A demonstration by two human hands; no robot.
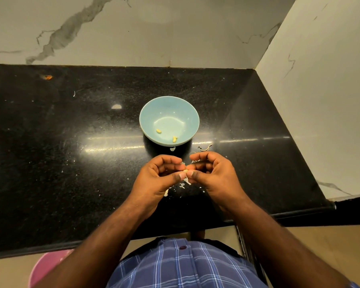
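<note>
Above the near edge of a black stone surface (71,142), a person's left hand (160,177) and right hand (214,173) meet fingertip to fingertip. Both pinch one small pale clove (185,171), seemingly garlic, between curled thumbs and forefingers. The clove sits squarely between the two hands, equally close to each, and is too small for its long axis to be read. A wisp of papery skin (188,180) hangs just beneath it. The blue bowl (146,113) stands straight ahead of the hands, near but apart from them, and holds two peeled cloves (158,131). Dropping this clove in would likely mean a short reach forward by either hand. Skin scraps (205,148) lie on the surface between bowl and hands.
</note>
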